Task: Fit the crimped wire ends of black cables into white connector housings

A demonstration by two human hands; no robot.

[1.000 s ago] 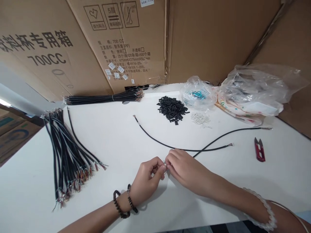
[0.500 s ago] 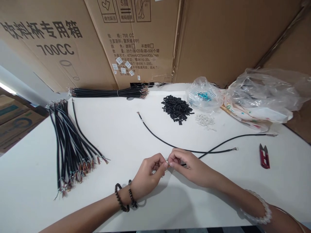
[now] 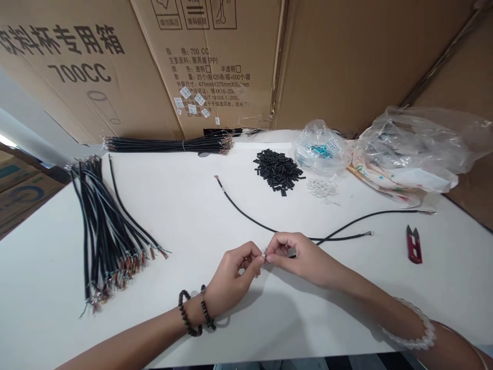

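Observation:
Near the table's front, my two hands meet fingertip to fingertip. My left hand [image 3: 238,271] pinches a small white connector [image 3: 264,255] between thumb and forefinger. My right hand [image 3: 300,258] is closed on the stripped end of a black cable [image 3: 360,217], its thin wires against the connector. Fingers partly hide the joint, so I cannot tell how far the wires sit inside. From the right hand this cable runs off to the right, ending in loose bare wires. It crosses a second black cable [image 3: 246,214], which lies on the table with a white connector at its right end.
Black cables fan out in a bundle [image 3: 110,231] at left; another tied bundle [image 3: 165,145] lies behind. Black sleeves [image 3: 278,170], white bits [image 3: 322,190] and a plastic bag [image 3: 321,149] sit at back right. Red snips [image 3: 414,245] lie right. Cardboard boxes [image 3: 215,61] stand behind.
The view has shifted slightly. My fingers stay together at the connector, and the right hand's grip has changed a little, with the white piece showing more clearly between the fingertips.

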